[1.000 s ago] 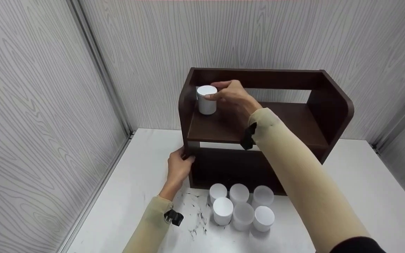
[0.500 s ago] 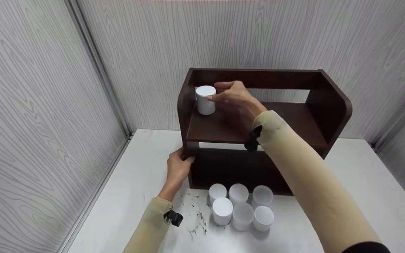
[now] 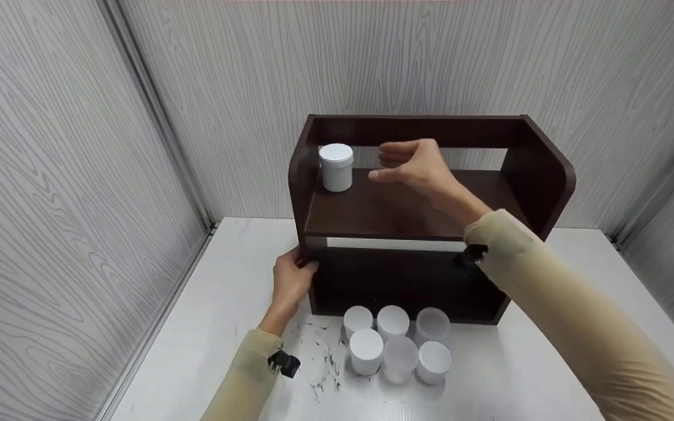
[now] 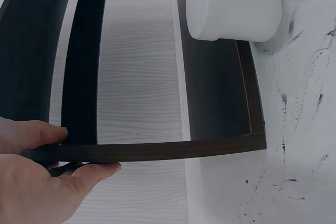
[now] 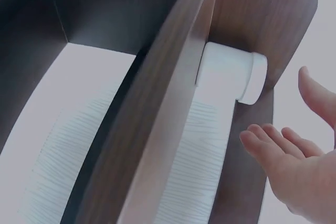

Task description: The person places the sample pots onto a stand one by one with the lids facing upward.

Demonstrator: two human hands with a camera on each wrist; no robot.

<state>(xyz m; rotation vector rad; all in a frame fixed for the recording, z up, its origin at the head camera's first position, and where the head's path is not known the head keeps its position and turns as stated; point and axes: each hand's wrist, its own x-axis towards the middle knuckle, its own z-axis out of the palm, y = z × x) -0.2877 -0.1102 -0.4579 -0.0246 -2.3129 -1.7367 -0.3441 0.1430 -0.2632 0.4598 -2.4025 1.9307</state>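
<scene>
On the upper board of a dark brown two-tier shelf [image 3: 395, 213], a white lidded jar [image 3: 337, 169] stands upright near the left side panel. To the right of that jar hangs my right hand [image 3: 422, 166], fingers apart and nothing between them; the right wrist view shows the same gap between the hand [image 5: 294, 161] and the jar [image 5: 228, 72]. My left hand [image 3: 293, 280] grips the shelf's left side panel. In the left wrist view, thumb and fingers of the left hand [image 4: 47, 177] lie on either side of the panel's edge [image 4: 157, 151].
Several white jars [image 3: 366, 351] stand in two rows on the white table [image 3: 226, 280] before the shelf's lower tier. Some tops look more translucent. Dark scuff marks lie left of them. Wood-grain-patterned wall panels [image 3: 243, 117] stand behind and at both sides.
My right hand has come off the jar and moved right, its fingers spreading. The jar stays standing on the upper board. My left hand keeps its grip on the side panel.
</scene>
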